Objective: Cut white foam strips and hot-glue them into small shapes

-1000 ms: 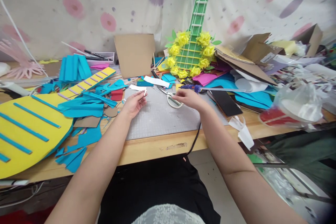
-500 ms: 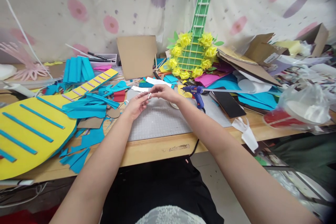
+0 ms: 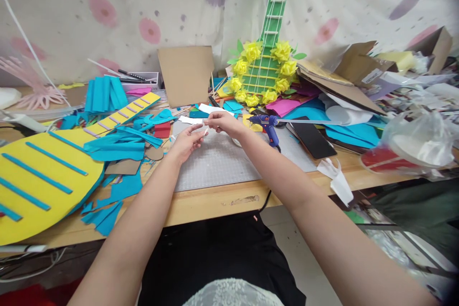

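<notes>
My left hand (image 3: 186, 144) is over the grey cutting mat (image 3: 218, 168), its thumb and fingers pinched on a small white piece, perhaps rolled paper (image 3: 205, 132). Close beside it, my right hand (image 3: 225, 123) curls with fingertips together near the left fingertips. Whether those right fingers grip anything is too small to make out. White paper strips (image 3: 191, 120) lie just behind the hands. A blue glue gun (image 3: 267, 128) with a long clear glue stick rests right of my right hand, and a round roll or lid is partly hidden under that wrist.
A yellow cardboard guitar shape (image 3: 43, 177) lies left, among blue paper scraps (image 3: 118, 146). Behind stand a brown cardboard square (image 3: 185, 76) and a green guitar (image 3: 267, 64) with yellow paper flowers. A phone (image 3: 311, 137) and a plastic-wrapped red and white tub (image 3: 398, 153) are to the right.
My hands have drawn slightly apart at the fingertips. The small white piece now shows at the left thumb, tilted upward. The camera view has shifted a little.
</notes>
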A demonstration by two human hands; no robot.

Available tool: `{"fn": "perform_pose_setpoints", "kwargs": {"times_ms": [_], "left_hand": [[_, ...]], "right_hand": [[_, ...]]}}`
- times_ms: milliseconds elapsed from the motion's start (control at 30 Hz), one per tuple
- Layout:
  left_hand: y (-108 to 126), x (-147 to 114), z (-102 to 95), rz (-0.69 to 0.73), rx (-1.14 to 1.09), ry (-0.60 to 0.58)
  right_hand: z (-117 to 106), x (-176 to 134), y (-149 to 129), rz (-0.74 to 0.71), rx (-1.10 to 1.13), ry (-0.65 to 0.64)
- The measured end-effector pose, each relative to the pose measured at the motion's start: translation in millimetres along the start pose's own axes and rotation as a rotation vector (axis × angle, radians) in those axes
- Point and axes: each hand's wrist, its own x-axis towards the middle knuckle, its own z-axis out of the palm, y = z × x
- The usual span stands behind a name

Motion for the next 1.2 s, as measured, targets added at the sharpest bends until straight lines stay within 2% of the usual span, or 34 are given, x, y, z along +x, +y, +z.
{"fn": "perform_pose_setpoints", "kwargs": {"times_ms": [67, 133, 233, 333, 467, 600, 700, 800, 867, 933, 967, 1033, 1067, 1133, 1200], "left_hand": [[0, -1, 0.7, -0.007, 0.007, 0.01], [-1, -1, 1.4, -0.005, -0.015, 0.025], [-1, 0, 2.5, 0.039, -0.093, 0.042], [0, 2, 2.1, 0.11, -0.191, 0.021], [1, 7, -2.5, 0.115, -0.29, 0.018], [2, 8, -4.8, 0.121, -0.331, 0.045], [3, 6, -1.5, 0.153, -0.301, 0.075], [5, 4, -0.5, 0.184, -0.208, 0.07], [10, 6, -6.9, 0.231, -0.136, 0.1], [17, 9, -21.1, 0.342, -0.067, 0.263], [21, 11, -30.5, 0.423, -0.003, 0.395], [28, 13, -50.6, 0.586, 0.214, 0.657], [31, 14, -59.5, 0.643, 0.338, 0.739], [33, 13, -71.6, 0.648, 0.601, 0.779], [31, 12, -74.5, 0.568, 0.848, 0.707]], "right_hand": [[4, 1, 5, -0.007, 0.062, 0.167], [8, 3, 12, 0.017, 0.09, 0.278], [14, 6, 26, 0.053, 0.006, 0.353], [20, 7, 38, 0.016, -0.15, 0.413], [24, 4, 43, -0.071, -0.229, 0.361], [30, -1, 39, -0.207, -0.09, 0.211], [34, -4, 36, -0.247, -0.06, 0.163], [35, -5, 36, -0.236, -0.13, 0.177], [33, -6, 37, -0.225, -0.215, 0.205], [29, -7, 39, -0.207, -0.318, 0.249], [27, -8, 40, -0.195, -0.364, 0.27], [22, -9, 42, -0.173, -0.429, 0.29], [21, -9, 43, -0.168, -0.452, 0.289], [19, -9, 45, -0.165, -0.5, 0.28], [19, -9, 46, -0.173, -0.553, 0.277]]}}
